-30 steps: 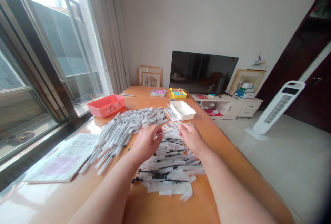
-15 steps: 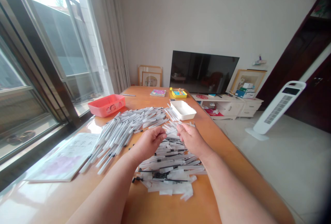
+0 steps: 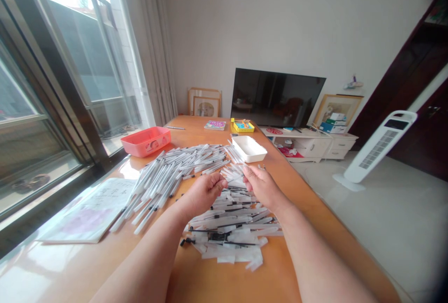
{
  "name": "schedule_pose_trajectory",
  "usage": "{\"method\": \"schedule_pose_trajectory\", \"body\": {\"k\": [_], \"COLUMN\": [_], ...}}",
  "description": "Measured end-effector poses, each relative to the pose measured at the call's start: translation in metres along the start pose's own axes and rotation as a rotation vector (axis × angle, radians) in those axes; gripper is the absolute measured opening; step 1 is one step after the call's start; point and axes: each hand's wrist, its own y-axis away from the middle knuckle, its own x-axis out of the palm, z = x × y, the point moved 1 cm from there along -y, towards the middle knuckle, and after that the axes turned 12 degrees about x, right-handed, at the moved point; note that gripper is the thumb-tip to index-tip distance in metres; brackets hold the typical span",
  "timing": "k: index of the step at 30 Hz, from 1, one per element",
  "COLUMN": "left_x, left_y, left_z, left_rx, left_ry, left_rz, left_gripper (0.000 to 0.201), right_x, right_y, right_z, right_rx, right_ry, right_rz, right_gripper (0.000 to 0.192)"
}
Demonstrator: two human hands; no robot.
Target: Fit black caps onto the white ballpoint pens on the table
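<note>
Both your grips curl closed above the pen pile, left hand, right hand, contents unclear; pens look light, stiff, slippery—pinch mid-barrel.

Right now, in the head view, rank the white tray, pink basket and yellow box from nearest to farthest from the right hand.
1. White tray, just beyond the right hand.
2. Yellow box, farther back, near the table's far edge.
3. Pink basket, far across on the left, by the window.

Left hand loosely fisted – right hand fingers curled, palms facing, forearms extended.
</note>
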Motion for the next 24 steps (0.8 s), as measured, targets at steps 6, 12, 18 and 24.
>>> {"method": "schedule_pose_trajectory", "body": {"k": [6,12,18,24], "left_x": [-0.0009,-0.0039,-0.0027,-0.0038], "left_y": [0.0007,0.0007,0.0011,0.0008], "left_z": [0.0044,0.0082,0.0056,0.0056], "left_rx": [0.018,0.011,0.01,0.005], "left_ry": [-0.029,-0.027,-0.028,-0.031], "left_rz": [0.006,-0.009,0.002,0.024], "left_gripper": [0.039,0.039,0.039,0.04], "right_x": [-0.0016,-0.0025,0.0009,-0.0033], "right_y": [0.0027,0.0048,0.0001,0.0044], "right_z": [0.0013,0.0059,-0.001,0.0042], "right_rx": [0.013,0.064,0.098,0.063], "right_ry": [-0.007,-0.113,-0.059,-0.045], "right_rz": [0.068,0.16,0.069,0.131], "right_gripper": [0.046,0.043,0.052,0.044]}}
